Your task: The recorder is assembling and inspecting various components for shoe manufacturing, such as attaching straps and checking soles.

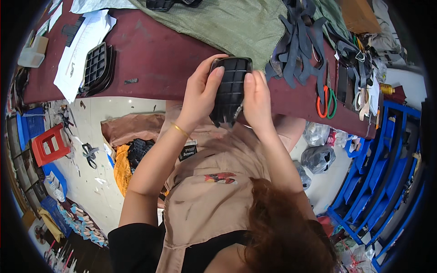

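Upright between both hands, at the table's front edge, is a black ribbed plastic shell [231, 86] with rounded corners and a grid of raised lines. My left hand [203, 88] grips its left side, thumb lying on the face. Along the other side, my right hand [256, 95] closes on the edge with its thumb near the top. The shell's lower end looks uneven, and its far side is hidden. Similar black grid-backed shells [96, 68] lie stacked on the table to the left, beside printed paper sheets [77, 59].
A dark red table [150, 54] spans the front. On it are green woven cloth [218, 27], grey straps [298, 50], red-handled scissors [322, 107] and green-handled scissors [332, 104]. A blue rack [371, 168] stands right; a red stool [50, 145] stands left. Plastic bags [317, 158] lie on the floor.
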A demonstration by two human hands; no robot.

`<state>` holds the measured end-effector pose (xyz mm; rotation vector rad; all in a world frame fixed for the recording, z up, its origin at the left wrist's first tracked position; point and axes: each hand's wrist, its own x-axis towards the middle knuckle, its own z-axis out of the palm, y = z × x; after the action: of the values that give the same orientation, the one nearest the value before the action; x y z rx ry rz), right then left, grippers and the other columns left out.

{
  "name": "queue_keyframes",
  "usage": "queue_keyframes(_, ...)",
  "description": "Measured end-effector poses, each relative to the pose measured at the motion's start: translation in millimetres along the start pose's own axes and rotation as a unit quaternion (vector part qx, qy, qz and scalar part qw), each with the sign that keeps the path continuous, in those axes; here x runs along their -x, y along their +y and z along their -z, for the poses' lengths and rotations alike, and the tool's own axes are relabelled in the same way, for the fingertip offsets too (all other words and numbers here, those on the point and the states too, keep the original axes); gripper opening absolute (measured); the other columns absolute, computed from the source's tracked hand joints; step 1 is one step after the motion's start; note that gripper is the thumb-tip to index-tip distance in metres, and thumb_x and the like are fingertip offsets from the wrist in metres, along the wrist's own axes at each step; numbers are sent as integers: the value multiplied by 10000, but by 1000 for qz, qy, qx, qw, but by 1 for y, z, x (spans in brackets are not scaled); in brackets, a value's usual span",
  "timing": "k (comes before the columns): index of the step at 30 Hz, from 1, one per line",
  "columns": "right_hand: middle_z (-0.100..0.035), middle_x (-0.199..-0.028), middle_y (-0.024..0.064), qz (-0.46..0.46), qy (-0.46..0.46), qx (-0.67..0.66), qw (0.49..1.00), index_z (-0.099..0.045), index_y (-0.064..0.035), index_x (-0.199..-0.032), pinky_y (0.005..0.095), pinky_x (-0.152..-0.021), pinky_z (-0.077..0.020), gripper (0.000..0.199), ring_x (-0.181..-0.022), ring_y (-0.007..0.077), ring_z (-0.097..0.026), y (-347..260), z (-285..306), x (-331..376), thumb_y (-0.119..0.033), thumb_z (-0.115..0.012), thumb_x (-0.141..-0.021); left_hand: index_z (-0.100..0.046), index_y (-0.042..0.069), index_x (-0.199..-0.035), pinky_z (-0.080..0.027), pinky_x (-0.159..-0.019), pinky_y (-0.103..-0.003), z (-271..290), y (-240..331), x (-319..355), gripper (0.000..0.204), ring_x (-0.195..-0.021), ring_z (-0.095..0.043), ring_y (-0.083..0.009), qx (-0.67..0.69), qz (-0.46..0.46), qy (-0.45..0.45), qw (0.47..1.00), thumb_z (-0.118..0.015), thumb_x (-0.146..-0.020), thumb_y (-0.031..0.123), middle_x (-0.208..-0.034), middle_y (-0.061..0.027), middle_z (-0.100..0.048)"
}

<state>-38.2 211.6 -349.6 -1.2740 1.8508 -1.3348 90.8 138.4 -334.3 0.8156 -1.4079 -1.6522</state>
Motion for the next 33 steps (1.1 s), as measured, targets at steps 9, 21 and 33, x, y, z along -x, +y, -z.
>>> queue_keyframes(9, -533, -797, 179, 79, 15, 160, 984, -523, 28, -897, 393, -702, -426, 181, -747, 382, -508, -13, 6, -29, -115, -420, -936, -545, 6, -1129, -432, -833, -248, 21, -20, -20, 260, -919, -534, -89, -26, 25, -108, 993, -500, -921, 154, -986, -48, -615)
queue_keyframes(21, -552, -779, 205, 22, -161, 191, 968, -529, 9, -824, 436, -654, -429, 212, -753, 384, -547, -22, 20, -42, -170, -461, -917, -547, -8, -1117, -438, -816, -251, 30, -15, -29, 264, -879, -527, -86, -37, 96, -209, 973, -485, -927, 165, -937, -34, -607)
queue_keyframes(33, -545, -788, 207, 31, -271, 118, 955, -498, 17, -845, 392, -677, -427, 213, -756, 364, -543, -29, 24, -47, -182, -474, -917, -613, -1, -952, -472, -607, -302, 22, -16, -20, 295, -627, -607, -195, -122, 53, -88, 987, -510, -919, 274, -730, -170, -616)
